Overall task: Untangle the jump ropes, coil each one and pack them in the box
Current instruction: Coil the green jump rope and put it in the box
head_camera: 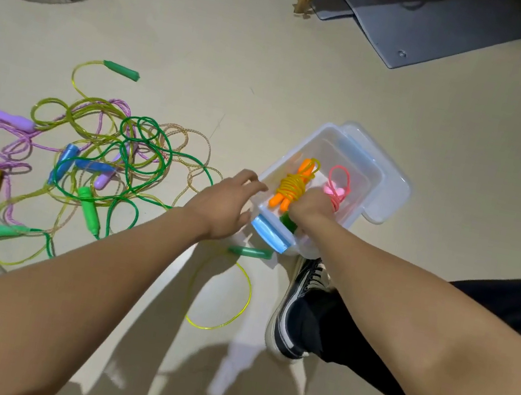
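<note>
Evidently the step in hand is seating a coiled rope in the box (373, 182), a clear plastic tub on the floor with its lid tucked beneath it. The right hand (311, 206) is down inside the tub with its fingers curled, pressing beside the yellow rope with orange handles (294, 186), which lies wound into a bundle against the left wall; whether the fingers pinch that bundle or something under it I cannot tell, since the knuckles hide the fingertips. The left hand (224, 205) rests at the box's near left rim, fingers loosely spread, seemingly steadying it. To do this well, I judge the bundle should be pushed flat and snug to one side so the wraps stay put and room remains beside the pink rope (335, 188) already inside. A green shape under the right wrist is mostly covered and hard to identify. Well apart on the left, the tangled ropes (103, 155) lie heaped, with handles at the frame's edge cut off. A loose green-handled yellow rope (251, 252) lies just beside the box.
</note>
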